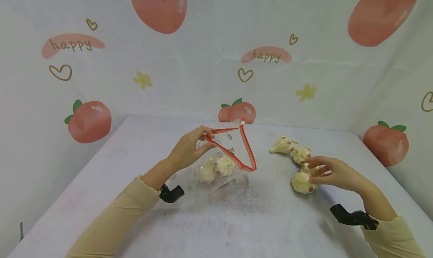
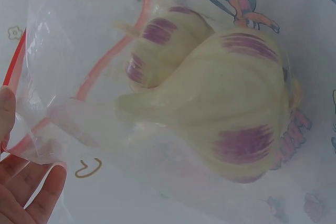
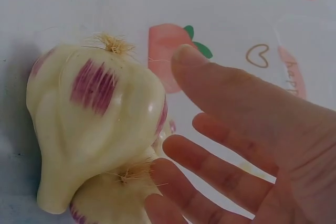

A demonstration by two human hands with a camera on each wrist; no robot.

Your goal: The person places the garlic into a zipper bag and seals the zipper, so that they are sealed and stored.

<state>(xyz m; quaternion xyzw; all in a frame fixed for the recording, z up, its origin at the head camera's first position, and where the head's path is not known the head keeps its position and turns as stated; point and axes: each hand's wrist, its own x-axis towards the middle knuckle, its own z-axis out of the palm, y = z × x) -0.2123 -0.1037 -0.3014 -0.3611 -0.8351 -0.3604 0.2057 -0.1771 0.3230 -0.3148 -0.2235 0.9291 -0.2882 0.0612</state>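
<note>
My left hand (image 1: 189,147) pinches the rim of a clear zip bag (image 1: 249,149) with red edging, its mouth spread wide. Two garlic bulbs (image 1: 224,165), cream with purple streaks, lie inside; the left wrist view shows one long-necked bulb (image 2: 236,103) through the plastic. On the right, my right hand (image 1: 341,175) hovers by a group of loose garlic bulbs, thumb and fingers spread apart. Its fingertips are close to the nearest bulb (image 1: 302,183), partly covering another bulb (image 1: 308,169). In the right wrist view, a gap separates the thumb from the front bulb (image 3: 100,119).
Farther back lie another bulb (image 1: 300,155) and a long-necked bulb (image 1: 283,145). Everything rests on a white covered table (image 1: 216,228). A white printed backdrop (image 1: 196,77) rises behind and along the sides.
</note>
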